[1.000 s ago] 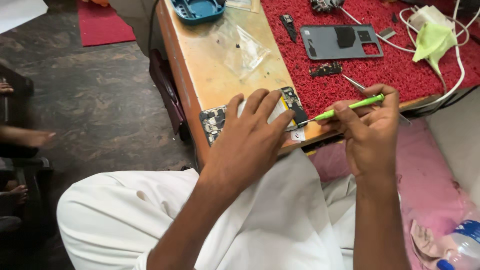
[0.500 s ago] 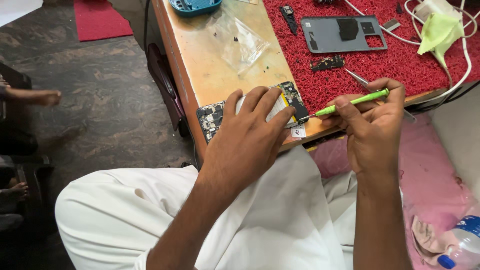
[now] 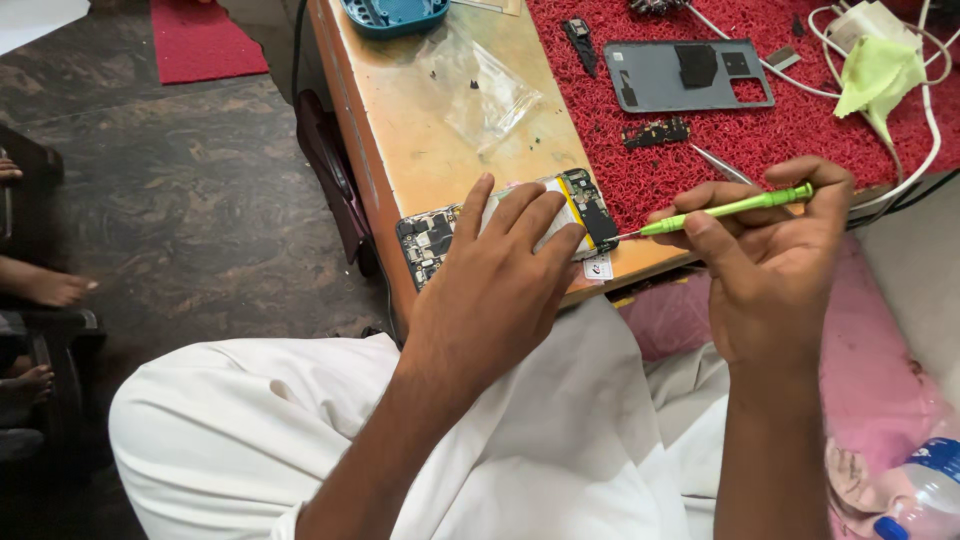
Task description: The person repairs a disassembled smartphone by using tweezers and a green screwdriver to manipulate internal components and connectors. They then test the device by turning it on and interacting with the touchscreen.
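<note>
At the near edge of the wooden bench (image 3: pixel 420 130), the left hand (image 3: pixel 500 290) lies spread flat on an opened phone (image 3: pixel 440 235). The right hand (image 3: pixel 765 270) pinches a green screwdriver (image 3: pixel 725 210), shaft running leftward, tip at the phone's right end.

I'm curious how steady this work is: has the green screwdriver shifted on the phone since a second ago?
No. The green screwdriver keeps its tip at the same end of the opened phone, which lies at the same table edge.
</note>
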